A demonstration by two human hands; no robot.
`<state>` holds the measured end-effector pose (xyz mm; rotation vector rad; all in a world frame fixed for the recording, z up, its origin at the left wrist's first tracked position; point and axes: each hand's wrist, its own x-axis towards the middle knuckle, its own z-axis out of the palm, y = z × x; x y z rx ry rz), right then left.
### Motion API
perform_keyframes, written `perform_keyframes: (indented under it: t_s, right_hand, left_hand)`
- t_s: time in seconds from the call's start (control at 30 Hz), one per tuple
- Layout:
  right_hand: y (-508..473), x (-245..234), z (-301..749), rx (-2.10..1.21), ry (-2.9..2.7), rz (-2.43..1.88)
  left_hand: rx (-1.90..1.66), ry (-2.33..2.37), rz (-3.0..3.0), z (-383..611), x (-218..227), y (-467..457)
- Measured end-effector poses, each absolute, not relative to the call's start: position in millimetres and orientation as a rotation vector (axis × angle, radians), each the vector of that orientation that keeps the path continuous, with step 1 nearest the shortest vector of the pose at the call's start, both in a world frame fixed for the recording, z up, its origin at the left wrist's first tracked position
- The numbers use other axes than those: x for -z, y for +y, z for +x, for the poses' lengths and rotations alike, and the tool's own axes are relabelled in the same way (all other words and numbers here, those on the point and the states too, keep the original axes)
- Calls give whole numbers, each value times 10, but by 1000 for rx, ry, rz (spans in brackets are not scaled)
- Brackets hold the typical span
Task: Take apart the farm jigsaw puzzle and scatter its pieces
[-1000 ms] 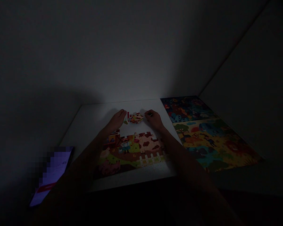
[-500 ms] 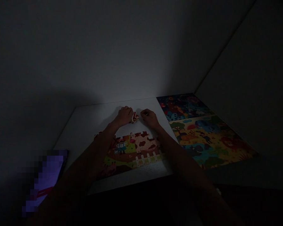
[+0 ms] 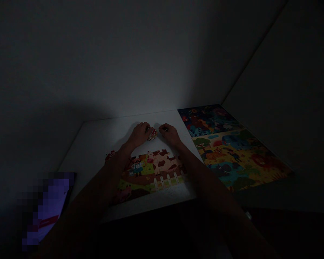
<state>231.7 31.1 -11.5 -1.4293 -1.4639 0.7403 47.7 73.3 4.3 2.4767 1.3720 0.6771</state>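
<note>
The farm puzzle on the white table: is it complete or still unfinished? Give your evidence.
Unfinished. The farm puzzle has a ragged top edge with bare white table beyond, and loose pieces lie between the left hand and right hand.

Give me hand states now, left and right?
Left hand: closed on puzzle pieces.
Right hand: curled beside them; grip cannot be told.

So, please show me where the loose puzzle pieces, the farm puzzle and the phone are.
loose puzzle pieces (image 3: 152,134), head view, centre of the cluster
farm puzzle (image 3: 153,171), head view, its middle
phone (image 3: 47,208), head view, lit screen
</note>
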Motion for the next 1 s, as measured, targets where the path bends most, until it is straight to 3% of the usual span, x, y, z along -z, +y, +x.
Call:
perform_keyframes:
  t_s: [0.23,0.63,1.0]
  right_hand:
    - [305,123,2329,-758,-1481,-1453]
    - [201,24,2347,-808,-1559,-1472]
    - [-96,-312,2439,-870,-2210,-1620]
  left_hand:
    - [-802,1491,2432,148,-96,558]
    - [-480,1797,2482,-599,-131,71]
    - [-317,1963,2328,-482,-282,-9]
